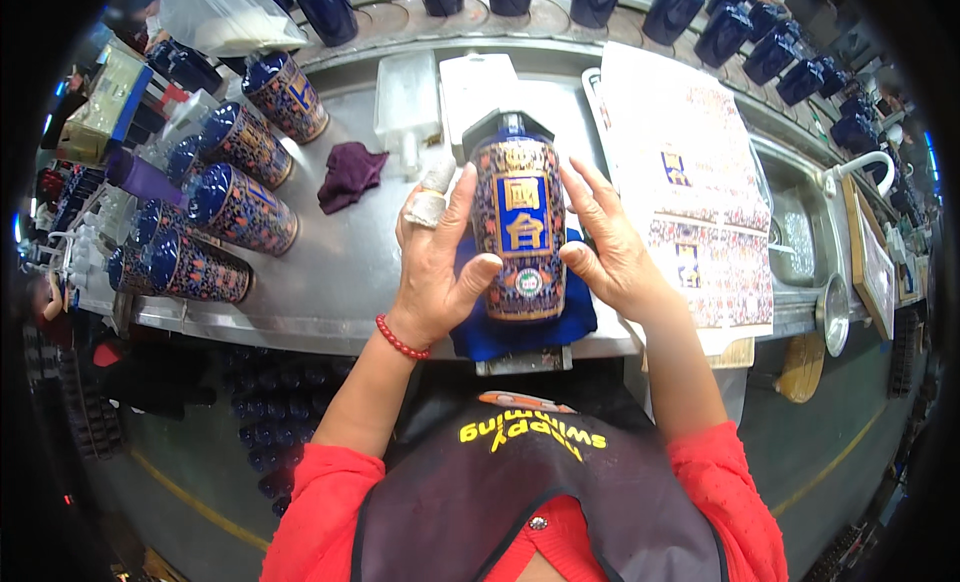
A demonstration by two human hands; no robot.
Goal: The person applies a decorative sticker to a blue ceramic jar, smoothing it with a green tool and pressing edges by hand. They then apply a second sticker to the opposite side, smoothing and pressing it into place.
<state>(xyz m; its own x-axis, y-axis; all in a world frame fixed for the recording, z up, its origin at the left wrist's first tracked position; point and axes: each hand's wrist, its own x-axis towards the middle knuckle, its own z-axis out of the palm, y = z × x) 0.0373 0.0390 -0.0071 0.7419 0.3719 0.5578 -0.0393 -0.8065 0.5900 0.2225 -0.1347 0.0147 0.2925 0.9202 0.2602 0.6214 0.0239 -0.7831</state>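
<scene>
A dark blue bottle with a patterned wrap and gold-edged characters rests over a blue cloth, its neck pointing away from me. Along its left side is my left hand, the fingers stretched out and the thumb reaching onto the bottle's lower front. White tape wraps some of those fingers. My right hand lies close by the right side, fingers spread; whether its fingertips touch the bottle is hard to tell. Behind the bottle's neck is a dark angular support.
Several patterned bottles stand at left by a crumpled purple cloth. A clear plastic container sits beyond. Printed label sheets lie at right, before a sink. Plain blue bottles line a conveyor at the back.
</scene>
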